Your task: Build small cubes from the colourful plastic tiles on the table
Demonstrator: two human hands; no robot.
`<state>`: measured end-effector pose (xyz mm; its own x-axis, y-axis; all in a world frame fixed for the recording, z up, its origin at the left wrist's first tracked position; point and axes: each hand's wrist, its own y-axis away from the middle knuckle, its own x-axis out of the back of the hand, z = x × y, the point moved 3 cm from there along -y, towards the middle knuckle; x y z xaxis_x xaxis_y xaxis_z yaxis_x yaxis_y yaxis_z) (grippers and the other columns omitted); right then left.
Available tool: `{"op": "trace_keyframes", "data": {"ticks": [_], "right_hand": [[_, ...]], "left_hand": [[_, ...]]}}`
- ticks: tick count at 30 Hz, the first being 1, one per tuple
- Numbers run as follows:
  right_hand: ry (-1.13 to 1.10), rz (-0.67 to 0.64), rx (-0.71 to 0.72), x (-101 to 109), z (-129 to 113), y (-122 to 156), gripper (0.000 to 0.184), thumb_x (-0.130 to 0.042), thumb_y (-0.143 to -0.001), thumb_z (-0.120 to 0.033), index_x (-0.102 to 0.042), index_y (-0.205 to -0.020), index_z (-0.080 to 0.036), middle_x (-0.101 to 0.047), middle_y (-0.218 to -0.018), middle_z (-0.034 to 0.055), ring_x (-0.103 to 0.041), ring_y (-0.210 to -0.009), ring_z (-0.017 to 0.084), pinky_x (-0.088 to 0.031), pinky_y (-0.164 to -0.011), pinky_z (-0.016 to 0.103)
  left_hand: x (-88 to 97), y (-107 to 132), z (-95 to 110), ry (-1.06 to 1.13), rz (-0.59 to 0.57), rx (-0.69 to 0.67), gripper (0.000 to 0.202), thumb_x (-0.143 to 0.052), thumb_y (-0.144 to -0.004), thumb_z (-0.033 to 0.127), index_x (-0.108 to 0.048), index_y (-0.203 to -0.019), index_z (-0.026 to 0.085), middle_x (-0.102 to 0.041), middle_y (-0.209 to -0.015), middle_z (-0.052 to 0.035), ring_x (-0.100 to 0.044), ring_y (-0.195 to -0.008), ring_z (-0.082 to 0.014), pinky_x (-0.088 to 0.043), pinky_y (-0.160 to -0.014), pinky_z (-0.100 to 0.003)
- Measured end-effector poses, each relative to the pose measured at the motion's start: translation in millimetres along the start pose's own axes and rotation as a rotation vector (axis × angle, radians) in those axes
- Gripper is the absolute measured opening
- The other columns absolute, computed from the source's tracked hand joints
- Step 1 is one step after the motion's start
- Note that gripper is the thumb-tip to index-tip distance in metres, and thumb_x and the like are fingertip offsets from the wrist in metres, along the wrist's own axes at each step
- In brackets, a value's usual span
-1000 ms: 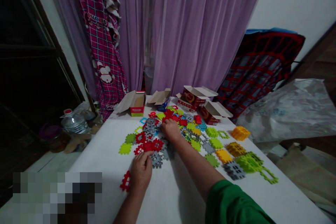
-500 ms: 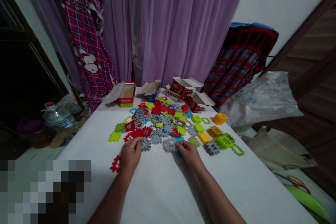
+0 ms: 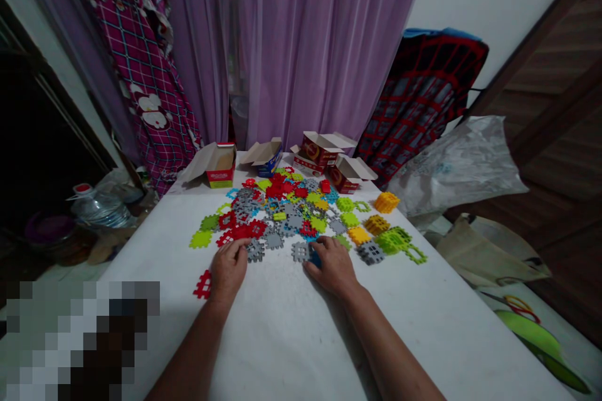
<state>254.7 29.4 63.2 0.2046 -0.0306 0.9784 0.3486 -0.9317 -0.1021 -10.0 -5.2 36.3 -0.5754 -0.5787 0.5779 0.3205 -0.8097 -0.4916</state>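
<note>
One tip: pinch edges. Right hand (image 3: 333, 265) sits loosely spread at the blue piece (image 3: 315, 256); left hand (image 3: 228, 270), can't tell.

You seem to be in a home; purple curtains (image 3: 291, 44) hang ahead; a cartoon-print cloth (image 3: 153, 109) hangs among them.

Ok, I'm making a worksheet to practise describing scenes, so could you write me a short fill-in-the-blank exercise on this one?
1. The surface of the table under the scattered pieces is ____.
2. The red piece lying apart from the pile is beside the ____ hand.
3. The piece showing between the right hand's thumb and fingers is ____.
4. The clear bottle has a ____ cap.

Missing words: white; left; blue; red.
</note>
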Motion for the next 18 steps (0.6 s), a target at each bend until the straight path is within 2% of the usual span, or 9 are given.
{"op": "trace_keyframes", "data": {"ticks": [7, 12, 18], "right_hand": [[-0.099, 0.029, -0.003, -11, 6, -1, 0.035, -0.067, -0.082, -0.042, -0.071, -0.109, -0.020, -0.064, -0.122, 0.0105, -0.053, -0.113, 0.028, -0.038, -0.092, 0.037], [-0.078, 0.094, -0.022, -15, 9, 5, 0.047, -0.068, -0.080, -0.047, -0.068, -0.119, -0.020, -0.062, -0.126, 0.0122, -0.052, -0.114, 0.029, -0.036, -0.092, 0.039], [-0.030, 0.073, -0.005, -9, 10, -4, 0.035, -0.065, -0.082, -0.032, -0.072, -0.115, -0.023, -0.063, -0.125, 0.0096, -0.052, -0.115, 0.028, -0.036, -0.092, 0.039]], "left_hand": [[-1.2, 1, -1, -0.028, -0.004, -0.001, 0.029, -0.046, -0.083, 0.025, -0.075, -0.090, 0.025, -0.078, -0.090, -0.0016, -0.071, -0.087, -0.0197, -0.055, -0.085, -0.031], [-2.6, 0, -4, -0.020, -0.009, 0.005, 0.030, -0.046, -0.082, 0.025, -0.075, -0.089, 0.024, -0.078, -0.091, -0.0023, -0.071, -0.088, -0.0204, -0.055, -0.085, -0.032], [-3.2, 0, -4, -0.020, -0.003, 0.002, 0.030, -0.046, -0.082, 0.026, -0.075, -0.089, 0.026, -0.078, -0.090, -0.0011, -0.071, -0.087, -0.0198, -0.055, -0.085, -0.031]]}}
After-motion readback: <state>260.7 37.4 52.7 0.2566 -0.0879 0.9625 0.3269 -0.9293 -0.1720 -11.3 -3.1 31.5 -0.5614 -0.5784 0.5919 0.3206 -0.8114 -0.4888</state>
